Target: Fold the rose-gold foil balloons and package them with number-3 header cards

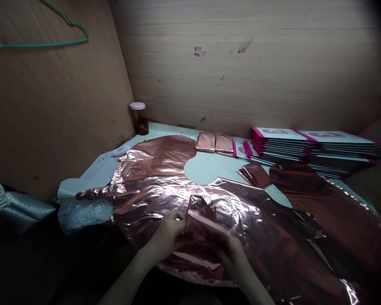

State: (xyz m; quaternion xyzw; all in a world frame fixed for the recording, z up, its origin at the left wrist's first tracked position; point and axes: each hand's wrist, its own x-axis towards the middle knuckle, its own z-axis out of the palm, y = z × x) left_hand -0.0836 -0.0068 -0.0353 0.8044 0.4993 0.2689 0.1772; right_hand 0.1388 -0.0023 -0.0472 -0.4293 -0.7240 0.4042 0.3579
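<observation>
Both bare forearms reach over the near edge of the tabletop (203,167), and the gap between them is narrower toward the hands. The left forearm (131,273) slants up and to the right, and its wrist (147,254) looks nearly straight. The left hand (169,234) shows its back, with the fingers bent inward in a pinching hold. The right forearm (252,284) slants up and to the left, with a shorter part in sight. The right hand (235,254) is turned inward, toward the left one, also in a gripping pose; its fingers are dark and blurred, so their exact bend cannot be told. The two hands are near each other.
</observation>
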